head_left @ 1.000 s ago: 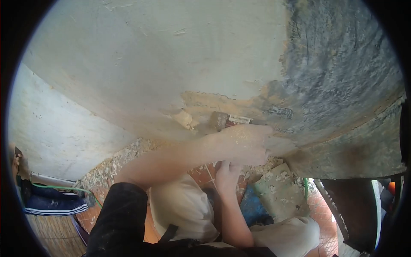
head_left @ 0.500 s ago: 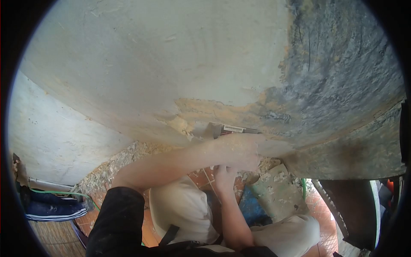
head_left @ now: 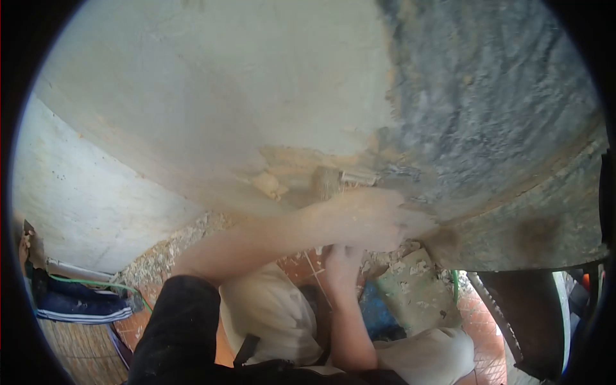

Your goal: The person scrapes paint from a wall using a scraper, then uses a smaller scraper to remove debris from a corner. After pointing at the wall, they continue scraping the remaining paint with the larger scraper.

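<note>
My left hand (head_left: 375,218) reaches across to the right at the foot of the wall and is blurred by motion. It is closed on a flat paintbrush (head_left: 351,178), whose bristle end points left against the wall (head_left: 256,96); its handle is hidden by the hand. Below that forearm, my right hand (head_left: 342,258) is held low with its fingers curled. Whatever it may hold is hidden. Beside the brush, the wall surface is chipped, with a tan patch (head_left: 289,157) and a rough dark grey area (head_left: 487,96) to the right.
Crumbled debris (head_left: 173,247) lies along the wall's foot on red tiles (head_left: 144,282). A blue thing (head_left: 380,314) and a grey, debris-covered slab (head_left: 417,282) are near my knees. Dark blue cloth with white stripes (head_left: 83,308) lies left. A dark panel (head_left: 523,308) stands right.
The left hand has shifted slightly right, and the brush now sits a little higher against the wall. The view has turned slightly right. The right hand stays in about the same place.
</note>
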`<state>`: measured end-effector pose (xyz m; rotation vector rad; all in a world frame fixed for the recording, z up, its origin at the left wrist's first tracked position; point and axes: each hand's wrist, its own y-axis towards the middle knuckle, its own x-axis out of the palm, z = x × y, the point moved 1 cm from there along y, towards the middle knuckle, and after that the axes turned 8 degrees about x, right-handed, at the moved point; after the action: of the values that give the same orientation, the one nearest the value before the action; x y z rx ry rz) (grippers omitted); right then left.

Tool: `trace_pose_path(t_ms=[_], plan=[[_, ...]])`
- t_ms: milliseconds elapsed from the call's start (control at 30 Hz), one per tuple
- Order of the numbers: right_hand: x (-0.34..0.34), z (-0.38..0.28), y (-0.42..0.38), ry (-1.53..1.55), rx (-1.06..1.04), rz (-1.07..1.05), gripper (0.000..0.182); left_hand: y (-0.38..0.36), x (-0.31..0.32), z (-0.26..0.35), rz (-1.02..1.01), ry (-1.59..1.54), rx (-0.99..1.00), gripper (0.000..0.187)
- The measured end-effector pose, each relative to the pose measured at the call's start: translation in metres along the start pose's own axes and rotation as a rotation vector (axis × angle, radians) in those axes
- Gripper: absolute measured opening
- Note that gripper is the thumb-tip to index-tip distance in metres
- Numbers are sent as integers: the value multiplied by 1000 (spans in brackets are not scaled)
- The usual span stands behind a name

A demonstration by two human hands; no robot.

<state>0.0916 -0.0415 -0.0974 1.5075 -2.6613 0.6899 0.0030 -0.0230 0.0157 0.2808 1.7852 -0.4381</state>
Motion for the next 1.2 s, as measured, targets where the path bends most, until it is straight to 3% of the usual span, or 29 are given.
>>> trace_pose_path(t_ms=[33, 67, 167, 200, 267, 300, 367, 400, 467, 533, 667, 733, 800, 867, 933, 1000, 1067, 1100, 1133, 1167, 1200], plan=[[11, 17, 4, 16, -275, 89, 21, -2, 17, 2, 5, -15, 6, 25], [9, 20, -2, 16, -286, 103, 21, -1, 23, 5, 11, -37, 8, 25], [7, 12, -3, 229, 40, 47, 20, 0, 3, -1, -103, -40, 59, 27], [5, -3, -3, 225, 39, 41, 20, 0, -4, -5, -102, -39, 52, 27], [-2, -23, -11, 84, -20, 52, 37, 1, -14, -3, 25, 39, 18, 31], [0, 2, -6, 79, -18, 57, 37, 1, -1, 1, 31, 36, 20, 31], [8, 64, 11, -72, -208, 202, 39, -4, 29, 5, 81, -105, -73, 33], [6, 44, 5, -69, -217, 199, 39, -2, 19, 2, 79, -96, -75, 33], [-1, -18, -15, 158, 57, -7, 39, 0, -5, -4, 8, 51, 62, 35], [-1, -23, -18, 184, 79, -24, 37, -1, -5, -5, 0, 43, 40, 36], [11, 7, -12, 129, -124, 125, 36, -9, 14, 2, 35, 14, 32, 37], [7, 9, -7, 149, 20, -20, 35, -5, -15, -5, -11, 41, 57, 36], [15, 14, -1, 106, -26, 9, 30, -9, -7, -3, -55, 29, 75, 35], [13, 15, -5, -2, -132, 105, 22, -9, 22, 4, 160, -320, -217, 35], [17, 2, -8, 104, -152, 151, 23, -5, 18, -4, 147, -264, -142, 31], [9, -24, -10, 199, 54, -20, 20, -5, 14, -7, 113, -238, -81, 28], [4, -2, -11, 235, 32, 90, 20, 3, 3, 4, 17, 413, -72, 21], [9, 11, -6, 39, -133, 148, 22, 3, 0, -4, 3, -5, 77, 19], [16, 6, -4, -149, -302, 210, 24, 2, 2, -6, 8, 19, 87, 19], [20, 8, -6, 270, -44, 130, 28, -1, 11, -2, 70, 30, 74, 22], [17, -7, -11, 278, -52, 125, 28, -5, 4, -2, 127, 38, 56, 24]])
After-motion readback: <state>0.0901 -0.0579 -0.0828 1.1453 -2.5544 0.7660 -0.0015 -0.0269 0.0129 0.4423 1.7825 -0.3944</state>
